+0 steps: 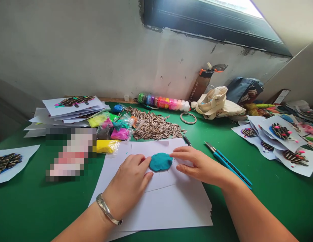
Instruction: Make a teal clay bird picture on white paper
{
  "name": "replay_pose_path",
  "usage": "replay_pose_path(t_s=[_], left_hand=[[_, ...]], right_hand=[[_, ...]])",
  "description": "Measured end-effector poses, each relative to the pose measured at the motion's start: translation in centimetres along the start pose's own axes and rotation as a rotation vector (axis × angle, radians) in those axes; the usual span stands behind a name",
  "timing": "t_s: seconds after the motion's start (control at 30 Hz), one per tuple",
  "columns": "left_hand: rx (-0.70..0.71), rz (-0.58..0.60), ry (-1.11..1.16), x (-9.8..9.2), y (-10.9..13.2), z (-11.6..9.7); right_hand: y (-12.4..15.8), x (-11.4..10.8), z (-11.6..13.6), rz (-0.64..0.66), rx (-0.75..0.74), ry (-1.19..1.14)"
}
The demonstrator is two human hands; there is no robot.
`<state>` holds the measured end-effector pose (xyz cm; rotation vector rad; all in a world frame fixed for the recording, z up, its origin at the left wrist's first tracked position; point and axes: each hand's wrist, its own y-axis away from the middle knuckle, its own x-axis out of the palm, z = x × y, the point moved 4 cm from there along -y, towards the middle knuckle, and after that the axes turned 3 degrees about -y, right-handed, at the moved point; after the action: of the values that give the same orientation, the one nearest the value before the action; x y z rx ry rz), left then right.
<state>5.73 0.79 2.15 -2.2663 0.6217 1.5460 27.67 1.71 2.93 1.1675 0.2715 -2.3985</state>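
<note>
Middle of the green desk (pixel 269 205), on a stack of white paper (pixel 166 208), a flattened disc of teal modelling clay (pixel 160 162) lies between both hands. Left hand (pixel 127 183) rests flat on the paper, fingers against the disc's left edge; right hand (pixel 199 164) reaches in from the right, index finger on the upper right edge. Each grip is open, fingers extended, the two hands apart with the disc between them, nothing clamped. Silver bangle (pixel 108 209) sits on the left wrist, clear of the clay. Blue utility knife (pixel 228 164) lies just right of the paper, close to the right wrist, so a careless sideways move could knock it or catch the skin on its blade. Uneven pressure could thin or misshape the soft clay, and it could stick to the paper. Loose sunflower seeds (pixel 153 126) and a yellow clay packet (pixel 107 146) sit near the paper's far edge; a wide arm sweep could scatter them.
</note>
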Motion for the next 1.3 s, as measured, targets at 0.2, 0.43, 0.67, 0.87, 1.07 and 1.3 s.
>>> replay_pose_path(t_s=[0.2, 0.43, 0.67, 0.87, 1.07, 1.3], left_hand=[[-0.012, 0.011, 0.000, -0.1, 0.0, -0.1], [-0.006, 0.004, 0.000, 0.0, -0.2, 0.0], [-0.001, 0.009, -0.021, -0.1, 0.1, -0.1], [-0.001, 0.007, -0.032, 0.0, -0.1, 0.0], [-0.006, 0.014, -0.032, 0.0, -0.1, -0.1], [0.006, -0.003, -0.024, -0.1, -0.2, -0.1]], right_hand=[[0.1, -0.2, 0.5, 0.006, -0.013, 0.073], [0.3, -0.1, 1.2, 0.035, -0.033, 0.134], [0.2, 0.2, 1.7, 0.019, -0.022, 0.312], [0.0, 0.2, 1.4, 0.002, -0.027, 0.289], [-0.5, 1.0, 1.8, 0.003, -0.018, 0.391], [-0.7, 1.2, 1.8, -0.003, 0.001, 0.422]])
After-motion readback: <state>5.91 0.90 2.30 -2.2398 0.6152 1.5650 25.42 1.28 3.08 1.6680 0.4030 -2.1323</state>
